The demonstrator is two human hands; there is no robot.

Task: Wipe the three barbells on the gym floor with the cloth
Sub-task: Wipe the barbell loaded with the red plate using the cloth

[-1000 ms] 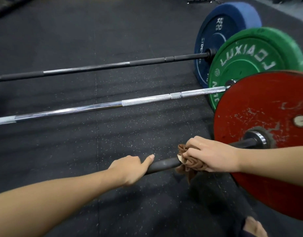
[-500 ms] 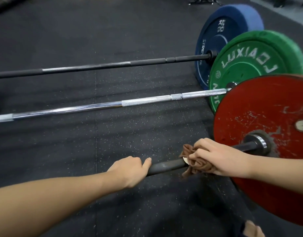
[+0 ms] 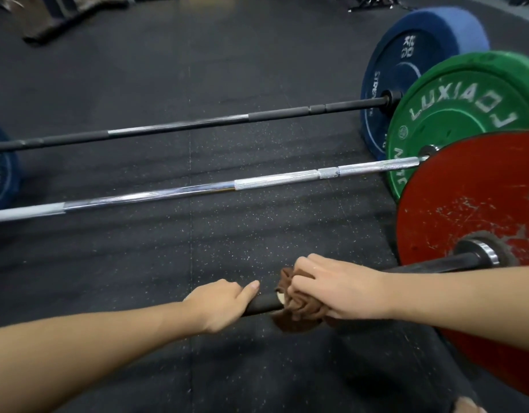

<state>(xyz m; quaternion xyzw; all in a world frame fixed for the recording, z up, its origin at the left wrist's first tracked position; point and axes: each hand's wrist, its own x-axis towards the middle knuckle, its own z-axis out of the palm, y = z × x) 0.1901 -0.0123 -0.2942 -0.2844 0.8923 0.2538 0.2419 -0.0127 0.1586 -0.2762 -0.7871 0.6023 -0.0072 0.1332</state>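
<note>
Head view: on the gym floor (image 3: 138, 263), the right hand (image 3: 340, 289) has its grip curled round a brown cloth (image 3: 302, 308) bunched on the nearest barbell (image 3: 430, 265), near the red plate (image 3: 466, 210). The left hand (image 3: 218, 305) has its grip wrapped on the bare shaft just beside it. If that steadying grip slackens, the bar may roll. The tight bunching may skip patches. The silver barbell (image 3: 168, 193) and black barbell (image 3: 287, 114) lie beyond.

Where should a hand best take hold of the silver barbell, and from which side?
On the knurled band of the silver barbell, coming from above with fingers curling under. The shaft is thin and round, and the green plate seems to hold it off the floor, leaving room beneath.
</note>
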